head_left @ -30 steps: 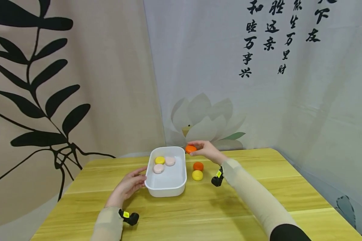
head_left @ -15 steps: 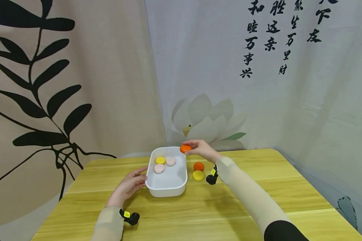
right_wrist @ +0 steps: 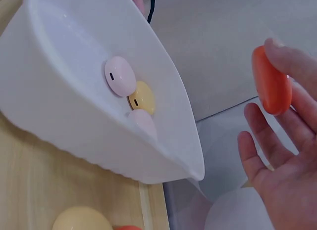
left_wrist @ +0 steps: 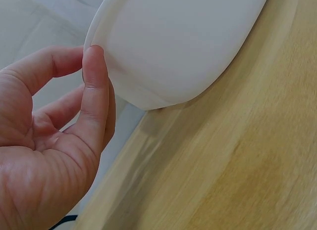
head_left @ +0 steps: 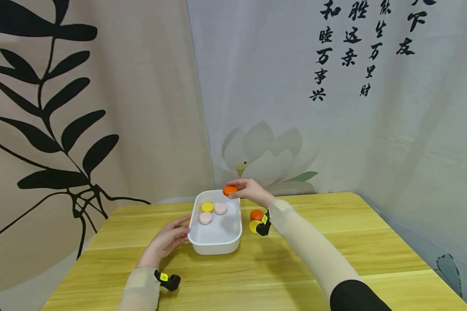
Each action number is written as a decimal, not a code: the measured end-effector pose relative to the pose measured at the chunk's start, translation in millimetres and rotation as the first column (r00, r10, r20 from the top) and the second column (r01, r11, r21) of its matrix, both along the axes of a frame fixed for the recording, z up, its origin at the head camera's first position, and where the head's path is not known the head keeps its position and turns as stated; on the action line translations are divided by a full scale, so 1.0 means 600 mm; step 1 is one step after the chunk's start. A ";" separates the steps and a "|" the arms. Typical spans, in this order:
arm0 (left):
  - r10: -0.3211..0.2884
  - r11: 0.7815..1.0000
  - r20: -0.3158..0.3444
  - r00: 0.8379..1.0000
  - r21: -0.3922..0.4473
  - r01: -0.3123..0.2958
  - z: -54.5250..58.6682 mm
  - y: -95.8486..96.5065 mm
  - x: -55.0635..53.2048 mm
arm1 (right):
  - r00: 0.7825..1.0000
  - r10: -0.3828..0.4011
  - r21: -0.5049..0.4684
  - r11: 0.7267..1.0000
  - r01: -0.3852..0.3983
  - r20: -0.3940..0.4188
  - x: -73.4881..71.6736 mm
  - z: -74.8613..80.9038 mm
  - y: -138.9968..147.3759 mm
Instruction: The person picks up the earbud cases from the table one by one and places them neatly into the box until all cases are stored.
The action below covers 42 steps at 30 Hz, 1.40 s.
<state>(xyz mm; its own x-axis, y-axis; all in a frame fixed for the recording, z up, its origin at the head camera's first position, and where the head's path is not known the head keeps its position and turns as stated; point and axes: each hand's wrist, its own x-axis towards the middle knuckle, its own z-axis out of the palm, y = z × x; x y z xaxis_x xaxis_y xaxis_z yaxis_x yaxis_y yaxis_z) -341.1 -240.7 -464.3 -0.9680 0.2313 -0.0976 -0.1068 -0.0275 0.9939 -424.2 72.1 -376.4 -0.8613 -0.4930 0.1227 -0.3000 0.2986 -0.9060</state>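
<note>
An orange rounded disc point(head_left: 230, 191) is pinched in my right hand point(head_left: 253, 192), above the far right rim of a white bin point(head_left: 214, 249). In the right wrist view the disc point(right_wrist: 271, 81) sits between thumb and fingers, edge on. Inside the bin lie a yellow disc point(head_left: 207, 207) and two pale pink discs point(head_left: 220, 208), small dark slots showing on some. My left hand point(head_left: 167, 240) touches the bin's left side from outside. In the left wrist view its thumb point(left_wrist: 95, 74) and bent fingers meet the bin's wall near the rim.
Right of the bin, another orange disc point(head_left: 256, 215) and a yellow disc point(head_left: 254, 226) rest on the wooden table point(head_left: 225, 285), the yellow one partly behind the wrist camera. A printed cloth point(head_left: 264, 65) hangs beyond the table's far edge.
My right hand has moved left with the orange disc, from beside the bin to over its far right rim. The left hand and bin have stayed put.
</note>
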 end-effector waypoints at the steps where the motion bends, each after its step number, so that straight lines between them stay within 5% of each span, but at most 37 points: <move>1: -0.003 1.000 -0.004 1.000 0.004 0.003 0.001 0.000 0.001 | 1.000 -0.003 0.003 1.000 0.003 0.000 -0.002 0.000 -0.003; 28: -0.021 1.000 -0.010 1.000 0.017 0.021 0.000 -0.003 0.000 | 0.998 -0.046 -0.014 0.999 0.047 0.038 -0.014 -0.008 -0.077; 42: -0.012 1.000 -0.010 1.000 0.023 0.012 -0.002 -0.001 0.000 | 0.988 -0.103 -0.053 0.993 0.110 0.118 -0.025 -0.042 -0.098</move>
